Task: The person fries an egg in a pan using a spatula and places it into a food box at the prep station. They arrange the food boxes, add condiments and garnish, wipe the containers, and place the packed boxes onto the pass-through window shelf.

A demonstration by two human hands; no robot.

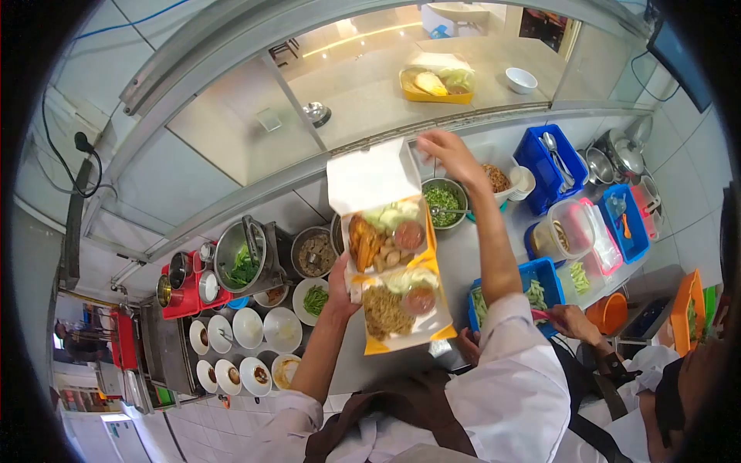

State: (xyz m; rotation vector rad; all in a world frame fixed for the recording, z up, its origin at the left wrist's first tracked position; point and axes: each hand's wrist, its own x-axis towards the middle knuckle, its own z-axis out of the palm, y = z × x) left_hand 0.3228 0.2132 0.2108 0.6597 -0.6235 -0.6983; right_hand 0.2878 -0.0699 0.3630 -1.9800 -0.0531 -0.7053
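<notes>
My left hand (340, 289) grips the left side of two open yellow-and-white takeaway boxes held together above the counter. The upper food box (386, 251) has its white lid (370, 177) raised and contains fried chicken pieces, pale cucumber slices, brown chunks and a cup of red sauce. In the lower food box (405, 339) are brown fried rice or noodles, more pale slices and another sauce cup. My right hand (451, 154) is beside the lid's upper right corner, fingers loosely bent with nothing visible in them. Below that hand is a steel bowl of chopped greens (442, 197).
On the pass shelf stand another filled yellow box (436, 85) and a white bowl (521, 79). Several small bowls (247, 328) line the left. At right, a co-worker's hand (575, 322) holds something pink-handled over a blue basket (549, 270); a blue cutlery bin (532, 154) stands behind.
</notes>
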